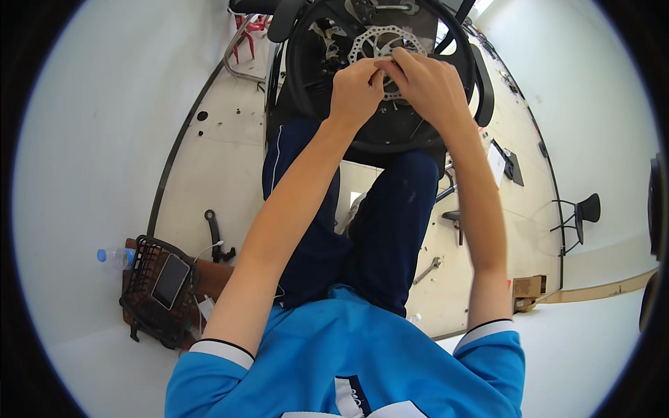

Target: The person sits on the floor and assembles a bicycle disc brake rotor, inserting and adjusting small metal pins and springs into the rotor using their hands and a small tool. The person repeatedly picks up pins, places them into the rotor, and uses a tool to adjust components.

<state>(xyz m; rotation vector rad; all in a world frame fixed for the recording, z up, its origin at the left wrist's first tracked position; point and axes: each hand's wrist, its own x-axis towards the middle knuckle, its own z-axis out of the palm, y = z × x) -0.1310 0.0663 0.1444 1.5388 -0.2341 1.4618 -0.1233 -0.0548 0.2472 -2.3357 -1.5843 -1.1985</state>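
Meeting at twelve o'clock, left hand (357, 85) and right hand (430, 82) curl over the silver disc (382, 31) on the black wheel (390, 148), anything pinched impossible to tell, where a slip could graze knuckles.

Wheel (390, 147): black
Disc rotor (385, 31): silver, patterned with dark perforations
Shirt (334, 341): bright blue
Sleeve cuffs (224, 351): white, edged with thin black lines
Trousers (390, 223): navy, white side piping
Basket (141, 270): black
Bottle cap (102, 255): blue
Stool (256, 25): red
Cardboard box (529, 286): brown
Wrench (426, 270): silver-grey
Floor (185, 188): cream
Wall (104, 132): white
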